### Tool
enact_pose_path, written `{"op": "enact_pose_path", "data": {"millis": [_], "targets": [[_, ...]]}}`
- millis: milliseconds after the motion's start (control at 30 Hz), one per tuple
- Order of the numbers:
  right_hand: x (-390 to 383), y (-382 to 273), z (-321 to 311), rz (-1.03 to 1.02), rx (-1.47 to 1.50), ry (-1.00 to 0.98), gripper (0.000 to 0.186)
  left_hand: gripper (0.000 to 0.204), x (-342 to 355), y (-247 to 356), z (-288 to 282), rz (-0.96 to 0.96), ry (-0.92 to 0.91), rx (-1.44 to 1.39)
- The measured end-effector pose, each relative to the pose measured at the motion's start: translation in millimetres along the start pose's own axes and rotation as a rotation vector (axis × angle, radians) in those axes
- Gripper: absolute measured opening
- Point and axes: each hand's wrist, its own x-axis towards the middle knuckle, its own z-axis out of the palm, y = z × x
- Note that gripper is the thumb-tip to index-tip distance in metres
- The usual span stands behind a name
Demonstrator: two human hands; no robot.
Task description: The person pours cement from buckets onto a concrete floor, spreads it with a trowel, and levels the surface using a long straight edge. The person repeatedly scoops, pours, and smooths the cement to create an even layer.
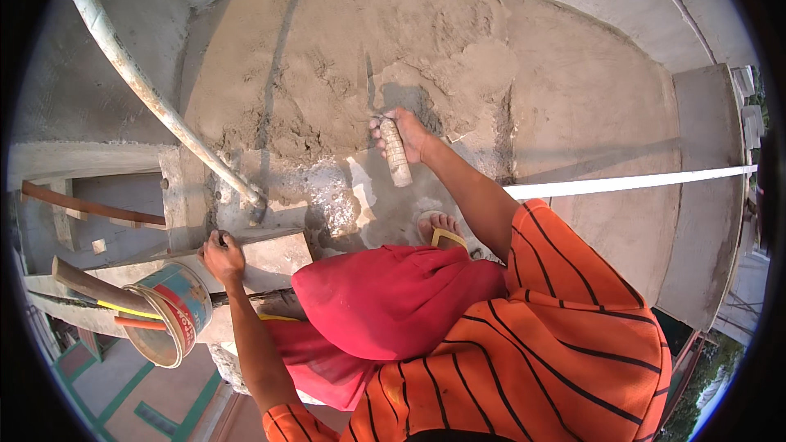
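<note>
Handheld tool (396, 155), working end unclear beyond right hand (407, 133), white bar (622, 184) partly hidden by forearm (473, 192)

Place: we believe this is a building site.
Mortar (360, 33): we see it spread, rough and unfinished.
Walls (74, 94): we find them grey and unpainted.
Bucket (195, 299): we notice handles (92, 282) sticking out of it.

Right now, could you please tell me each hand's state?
Left hand: at the concrete ledge; grip unclear.
Right hand: closed around a pale tool handle.
</note>
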Motion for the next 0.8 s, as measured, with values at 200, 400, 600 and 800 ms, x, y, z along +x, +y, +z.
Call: {"op": "enact_pose_path", "data": {"millis": [200, 400, 600, 800], "targets": [[27.3, -9.0, -74.9, -0.161, -0.229, 0.328, 0.031, 0.026, 0.6, -4.1, -4.6, 0.028, -0.099, 0.026], [-57.0, -18.7, -191.1, -0.349, 0.028, 0.545, 0.030, 0.024, -3.4, -1.7, 0.9, 0.043, 0.017, -0.017], [-177.6, -32.4, -193.8, -0.090, -0.744, 0.684, 0.030, 0.022, -2.5, -8.4, 8.4, 0.029, -0.080, 0.039], [-204.9, -83.9, -248.4, -0.243, -2.265, 0.806, 0.039, 0.023, 1.1, 0.8, 1.8, 0.052, -0.080, 0.013]]}}
